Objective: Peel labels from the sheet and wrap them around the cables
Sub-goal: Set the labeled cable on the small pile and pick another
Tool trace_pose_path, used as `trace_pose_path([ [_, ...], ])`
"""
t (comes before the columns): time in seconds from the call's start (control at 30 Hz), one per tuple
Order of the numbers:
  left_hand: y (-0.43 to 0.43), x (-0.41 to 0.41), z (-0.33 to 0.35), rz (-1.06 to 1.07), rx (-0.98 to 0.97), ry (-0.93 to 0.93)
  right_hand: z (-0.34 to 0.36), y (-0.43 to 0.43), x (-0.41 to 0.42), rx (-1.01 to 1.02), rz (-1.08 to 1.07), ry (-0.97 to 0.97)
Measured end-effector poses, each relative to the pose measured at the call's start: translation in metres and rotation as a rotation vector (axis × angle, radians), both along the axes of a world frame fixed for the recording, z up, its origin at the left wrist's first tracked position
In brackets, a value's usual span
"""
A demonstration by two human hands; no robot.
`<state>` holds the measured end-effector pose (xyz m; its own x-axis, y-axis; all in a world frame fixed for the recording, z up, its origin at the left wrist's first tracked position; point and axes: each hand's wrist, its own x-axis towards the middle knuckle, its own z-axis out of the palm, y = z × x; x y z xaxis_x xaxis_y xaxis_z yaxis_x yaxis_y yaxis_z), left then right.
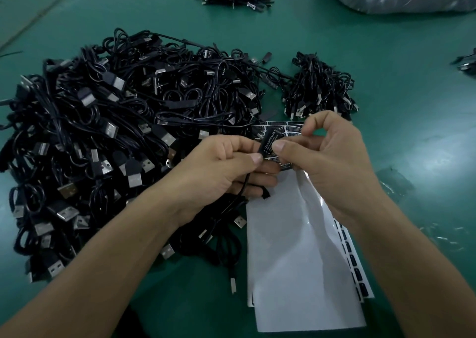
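While the thin, limp cable [243,185] is gripped by the left hand [226,165], the light, sticky label [270,142] is pinched by the right hand [332,157], probably best handled by its edges.

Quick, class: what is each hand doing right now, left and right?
Left hand: closed, gripping a cable.
Right hand: closed, pinching the label against that cable.

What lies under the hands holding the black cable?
A white label sheet with black labels on the green table. The left hand and right hand cover its middle rows.
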<state>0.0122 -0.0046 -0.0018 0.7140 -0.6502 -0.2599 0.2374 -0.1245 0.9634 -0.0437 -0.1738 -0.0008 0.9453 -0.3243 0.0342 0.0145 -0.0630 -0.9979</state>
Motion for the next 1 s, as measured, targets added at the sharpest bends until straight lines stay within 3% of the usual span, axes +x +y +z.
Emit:
trace_pose_path([
  [1.0, -0.0022, -0.0038, 0.002, 0.029, -0.031, -0.008, 0.0006, 0.0041, -0.0011, -0.018, -0.003, -0.083],
])
